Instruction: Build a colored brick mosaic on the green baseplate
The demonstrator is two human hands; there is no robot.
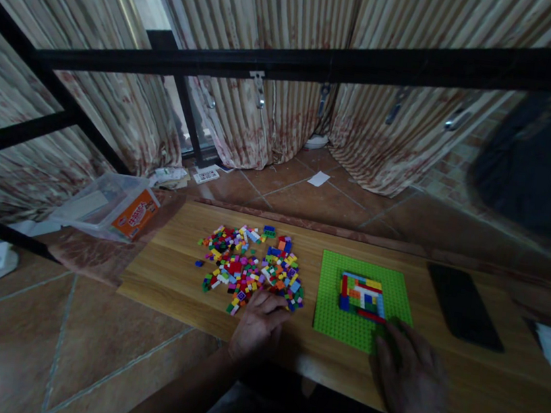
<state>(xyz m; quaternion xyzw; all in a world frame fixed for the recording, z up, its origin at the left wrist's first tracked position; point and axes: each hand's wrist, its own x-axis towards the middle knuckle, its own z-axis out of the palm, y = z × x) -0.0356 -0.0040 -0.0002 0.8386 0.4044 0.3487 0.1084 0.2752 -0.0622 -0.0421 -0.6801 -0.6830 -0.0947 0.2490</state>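
My left hand (258,324) is at the near edge of a loose pile of small coloured building bricks (239,265), its fingers curled together. Whatever its fingertips may hold is hidden. A green baseplate (327,318) lies right of the pile, with a flat block of joined bricks (363,296) built on it in red, white, yellow, blue and orange. At the plate's near right corner rests my right hand (408,371), slightly blurred, with thumb and fingers apart. Its fingertips are close to the red brick (371,316) along the block's near side; no piece shows between them.
A dark phone-like slab (465,308) lies right of the baseplate on the wooden table (158,273). A clear plastic box (106,204) with an orange label stands beyond the table's left end. A black metal rail (292,62) crosses in front of striped curtains.
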